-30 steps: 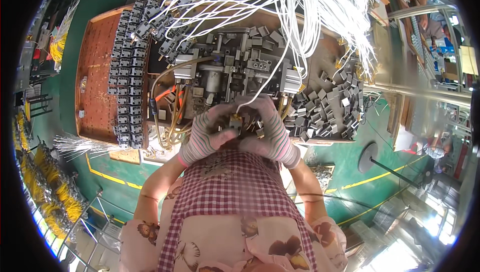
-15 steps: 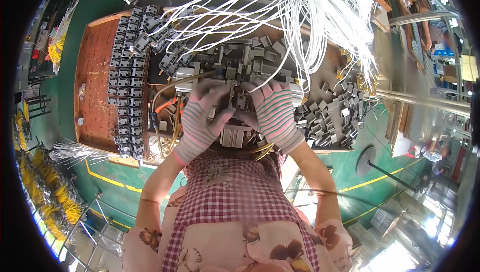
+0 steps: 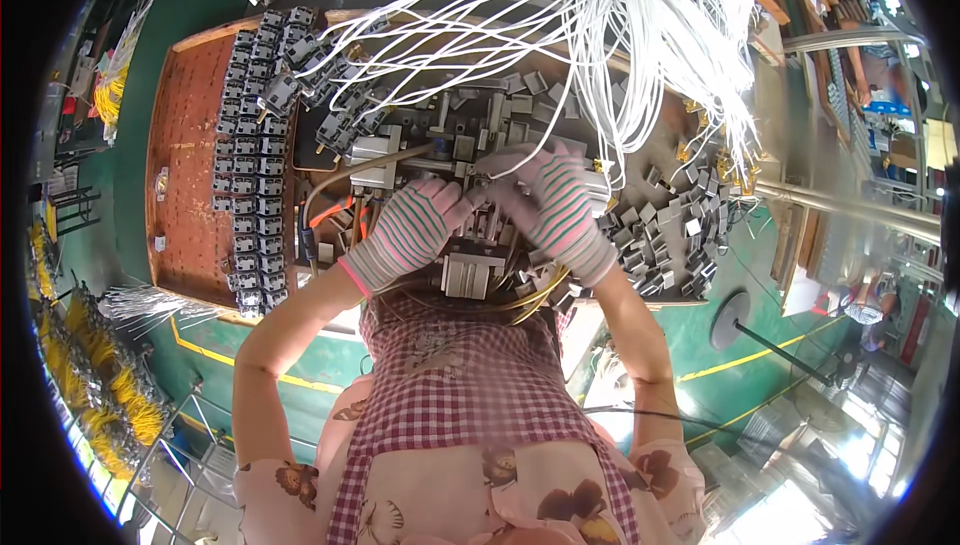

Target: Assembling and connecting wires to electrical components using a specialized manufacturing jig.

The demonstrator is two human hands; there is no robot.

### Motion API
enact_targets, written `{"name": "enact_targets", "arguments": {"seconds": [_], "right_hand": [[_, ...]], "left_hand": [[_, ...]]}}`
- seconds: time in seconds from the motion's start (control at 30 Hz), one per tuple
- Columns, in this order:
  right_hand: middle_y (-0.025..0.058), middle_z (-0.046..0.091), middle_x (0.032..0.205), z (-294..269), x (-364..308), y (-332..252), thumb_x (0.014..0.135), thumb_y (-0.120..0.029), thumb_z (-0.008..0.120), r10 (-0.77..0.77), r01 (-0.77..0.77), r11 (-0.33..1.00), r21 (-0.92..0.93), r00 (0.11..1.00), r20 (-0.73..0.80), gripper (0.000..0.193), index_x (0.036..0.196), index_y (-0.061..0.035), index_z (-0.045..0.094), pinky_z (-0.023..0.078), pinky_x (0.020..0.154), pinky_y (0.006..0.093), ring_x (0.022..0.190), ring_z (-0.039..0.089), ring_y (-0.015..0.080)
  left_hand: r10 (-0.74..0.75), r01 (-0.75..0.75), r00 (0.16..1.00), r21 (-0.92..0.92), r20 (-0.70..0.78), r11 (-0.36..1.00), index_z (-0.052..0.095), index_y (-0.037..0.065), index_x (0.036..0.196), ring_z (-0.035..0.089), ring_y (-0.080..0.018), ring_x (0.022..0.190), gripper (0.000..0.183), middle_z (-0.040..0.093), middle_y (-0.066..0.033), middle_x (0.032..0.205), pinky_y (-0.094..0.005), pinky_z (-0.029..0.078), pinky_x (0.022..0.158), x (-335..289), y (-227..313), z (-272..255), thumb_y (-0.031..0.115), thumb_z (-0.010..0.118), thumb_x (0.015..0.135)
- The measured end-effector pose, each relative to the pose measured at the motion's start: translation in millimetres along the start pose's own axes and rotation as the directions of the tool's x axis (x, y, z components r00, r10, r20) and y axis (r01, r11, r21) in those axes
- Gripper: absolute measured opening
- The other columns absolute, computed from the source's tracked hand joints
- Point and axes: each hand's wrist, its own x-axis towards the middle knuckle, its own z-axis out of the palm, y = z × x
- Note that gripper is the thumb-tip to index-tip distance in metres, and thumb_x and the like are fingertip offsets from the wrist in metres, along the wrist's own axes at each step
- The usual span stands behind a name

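Both hands wear striped knit gloves and meet at a metal fixture [image 3: 472, 270] in the middle of the bench. My left hand [image 3: 412, 227] is closed, its fingertips pinched together at the fixture's centre; what they hold is hidden. Opposite it, my right hand [image 3: 560, 200] reaches over the same spot with fingers bent and partly smeared by motion. A white wire [image 3: 552, 125] drops from the bundle above and passes along the right fingers to the fixture. Whether those fingers grip it cannot be made out.
Rows of dark small switch-like blocks [image 3: 246, 165] line a wooden board [image 3: 185, 160] at left. A large bundle of white wires [image 3: 640, 45] hangs over the bench's far side. Loose metal caps [image 3: 660, 235] lie heaped at right. An orange-handled tool [image 3: 333, 213] lies left of the fixture.
My left hand has drawn down and turned, its spread fingers now pinched together. The right hand has shifted slightly up, its thumb and fingers moving across the fixture's centre.
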Motion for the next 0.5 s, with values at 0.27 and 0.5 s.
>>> {"name": "enact_targets", "arguments": {"seconds": [0.27, 0.5], "right_hand": [[0.0103, 0.052, 0.057, 9.1, 24.9, -1.7, 0.081, -0.012, 0.070, -0.090, 0.128, 0.986, 0.107, 0.950, -0.300, 0.011, 0.074, -0.0079, 0.063, 0.043, 0.060, 0.0411, 0.055, 0.053, 0.0324], [0.0070, 0.067, 0.069, -41.6, -7.7, -19.1, 0.085, -0.008, 0.068, 0.105, -0.045, 0.989, 0.144, 0.888, -0.447, 0.002, 0.083, -0.0066, 0.069, 0.046, 0.061, 0.0338, 0.059, 0.061, 0.0216]], "left_hand": [[0.042, -0.041, 0.999, 0.069, -0.010, 0.997, 0.063, 0.008, 0.117, 0.055, -0.0251, 0.080, 0.039, 0.054, -0.0056, 0.086, -0.0382, 0.048, 0.073, 6.2, -1.0, -4.7, 0.013, 0.060, 0.079], [-0.093, 0.091, 0.994, 0.041, 0.049, 0.995, 0.063, 0.010, 0.122, 0.057, -0.0268, 0.085, 0.041, 0.058, -0.0081, 0.094, -0.0386, 0.049, 0.075, 2.0, 10.5, -7.8, 0.012, 0.062, 0.081]]}}
